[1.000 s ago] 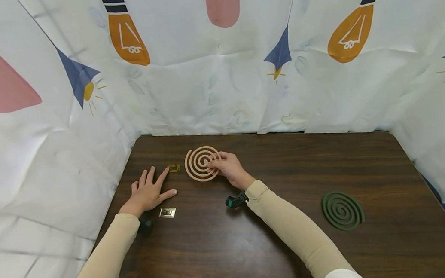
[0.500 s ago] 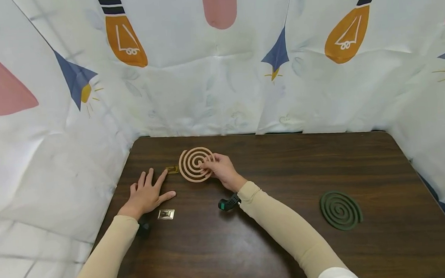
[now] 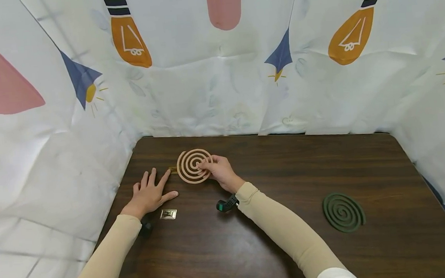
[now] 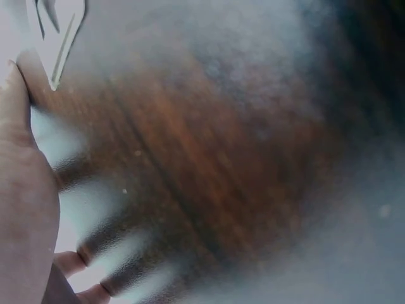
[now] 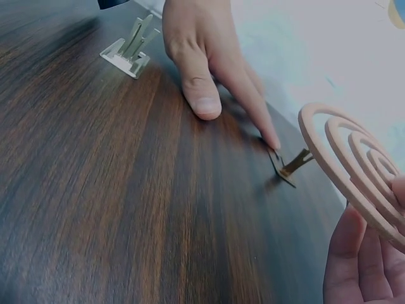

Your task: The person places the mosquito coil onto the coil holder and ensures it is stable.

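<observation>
Brown table [image 3: 200, 261] | left fingers [image 3: 164, 180] spread, touching brass stand [image 5: 296, 164] | right fingers [image 5: 345, 253] pinching tan coil [image 3: 194, 165]

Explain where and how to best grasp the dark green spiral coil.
The dark green spiral coil is probably best pinched across its outer rim, coming from above: it lies flat on the brown wood-grain table, leaving its round edge free and its underside covered.

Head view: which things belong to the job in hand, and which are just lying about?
In the job:
tan coil, held by the right hand
brass-coloured stand, touched by the left hand

Lying about, it seems:
green coil, off to the right, untouched
silvery stand, near the left hand, untouched
</observation>
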`<state>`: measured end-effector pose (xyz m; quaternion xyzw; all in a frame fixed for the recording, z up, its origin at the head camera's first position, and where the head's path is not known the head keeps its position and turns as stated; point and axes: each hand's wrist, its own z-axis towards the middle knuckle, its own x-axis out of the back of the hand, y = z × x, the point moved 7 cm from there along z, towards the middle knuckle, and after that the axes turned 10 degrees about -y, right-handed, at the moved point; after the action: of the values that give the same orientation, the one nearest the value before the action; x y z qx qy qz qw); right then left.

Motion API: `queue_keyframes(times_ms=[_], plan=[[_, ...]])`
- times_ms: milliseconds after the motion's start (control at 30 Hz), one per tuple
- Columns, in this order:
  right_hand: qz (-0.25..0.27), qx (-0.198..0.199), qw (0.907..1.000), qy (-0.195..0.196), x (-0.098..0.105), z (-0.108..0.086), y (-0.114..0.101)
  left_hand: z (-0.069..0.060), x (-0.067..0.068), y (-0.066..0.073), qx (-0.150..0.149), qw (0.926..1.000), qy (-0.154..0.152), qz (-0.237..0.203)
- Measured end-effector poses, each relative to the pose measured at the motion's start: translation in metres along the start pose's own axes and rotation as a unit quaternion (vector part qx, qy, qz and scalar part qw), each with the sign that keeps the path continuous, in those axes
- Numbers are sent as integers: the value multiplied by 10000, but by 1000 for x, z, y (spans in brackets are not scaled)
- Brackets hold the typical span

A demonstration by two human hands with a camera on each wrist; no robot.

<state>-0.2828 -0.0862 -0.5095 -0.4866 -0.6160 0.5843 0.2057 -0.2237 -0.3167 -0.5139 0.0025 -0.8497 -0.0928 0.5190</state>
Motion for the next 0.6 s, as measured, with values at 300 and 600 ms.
queue_keyframes(times_ms=[300, 600], plan=[[-44, -34, 10000, -66, -5, 6, 2, 3, -1, 1, -7, 10000, 1, 58], [-18, -120, 9999, -74, -12, 13, 6, 2, 0, -1, -6, 9998, 84, 166]])
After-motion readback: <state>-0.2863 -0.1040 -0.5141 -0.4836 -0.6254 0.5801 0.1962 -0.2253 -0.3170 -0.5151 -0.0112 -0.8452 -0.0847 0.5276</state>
